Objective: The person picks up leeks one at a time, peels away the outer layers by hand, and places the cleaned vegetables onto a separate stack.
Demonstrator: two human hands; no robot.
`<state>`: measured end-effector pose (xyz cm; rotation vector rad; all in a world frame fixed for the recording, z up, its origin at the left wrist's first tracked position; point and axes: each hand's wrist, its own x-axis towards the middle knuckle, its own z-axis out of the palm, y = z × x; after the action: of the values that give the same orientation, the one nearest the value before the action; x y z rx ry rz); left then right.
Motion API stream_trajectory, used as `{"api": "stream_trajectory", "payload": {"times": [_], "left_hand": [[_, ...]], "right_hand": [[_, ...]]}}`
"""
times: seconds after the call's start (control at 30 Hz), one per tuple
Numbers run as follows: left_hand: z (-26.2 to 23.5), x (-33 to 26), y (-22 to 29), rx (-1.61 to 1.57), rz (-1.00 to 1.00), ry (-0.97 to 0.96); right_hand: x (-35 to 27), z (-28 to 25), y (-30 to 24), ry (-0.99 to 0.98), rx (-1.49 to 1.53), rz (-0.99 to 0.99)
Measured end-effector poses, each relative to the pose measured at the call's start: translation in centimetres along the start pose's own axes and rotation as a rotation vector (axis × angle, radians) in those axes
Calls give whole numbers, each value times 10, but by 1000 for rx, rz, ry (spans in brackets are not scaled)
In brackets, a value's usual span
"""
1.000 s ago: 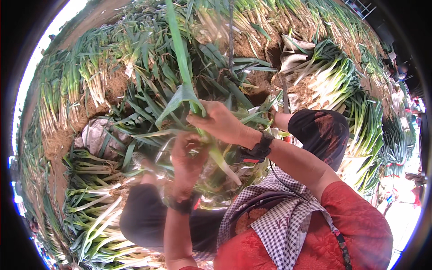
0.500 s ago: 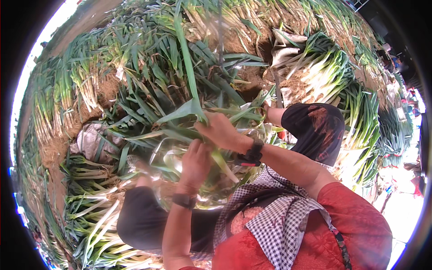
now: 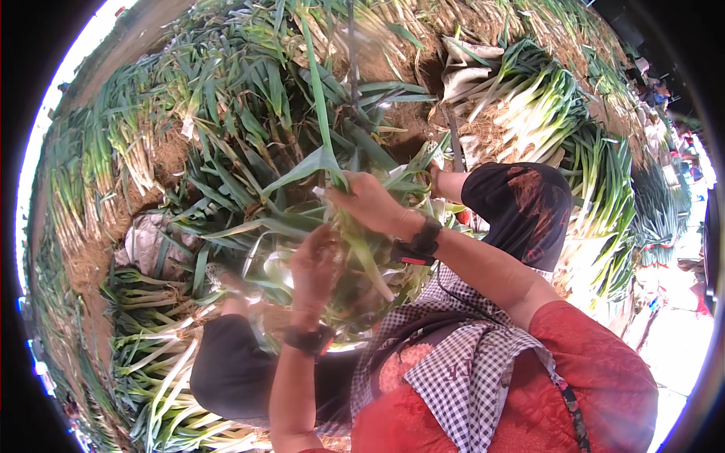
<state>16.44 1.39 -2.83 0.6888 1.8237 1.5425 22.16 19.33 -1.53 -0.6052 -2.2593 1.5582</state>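
Note:
A leek with a pale stem end and a long green leaf is gripped by my right hand. Its stem slants down toward my lap, and the leaf rises away from me. Just left of the stem is my left hand, blurred by motion. Its fingers look curled, but what they hold, if anything, is hidden. Loose green leaves and peelings lie below and around both hands.
Dark leek leaves heap up in front of me. Cleaned white-stemmed leeks lie at the lower left and right. My knees flank the work. A pale sack sits at left, and a thin upright rod stands ahead.
My left hand has moved left and slightly up, away from the leek stem. My right hand keeps its hold on the leek with little movement. The whole view has shifted slightly.

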Motion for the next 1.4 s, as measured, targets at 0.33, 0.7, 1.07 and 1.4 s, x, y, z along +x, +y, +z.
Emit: {"api": "stream_trajectory", "payload": {"times": [0.33,0.7,1.07,1.4], "left_hand": [[20,-11,12,44,-102,117],[-24,-9,-13,-294,-485,-248],[-6,-16,31,-184,-470,-165],[-3,-24,46,36,-443,-272]], "right_hand": [[-22,13,-25,9,-232,-122],[-29,11,-8,-346,156,-64],[-38,12,-30,-148,-224,-240],[-67,33,-36,-183,-295,-310]]}}
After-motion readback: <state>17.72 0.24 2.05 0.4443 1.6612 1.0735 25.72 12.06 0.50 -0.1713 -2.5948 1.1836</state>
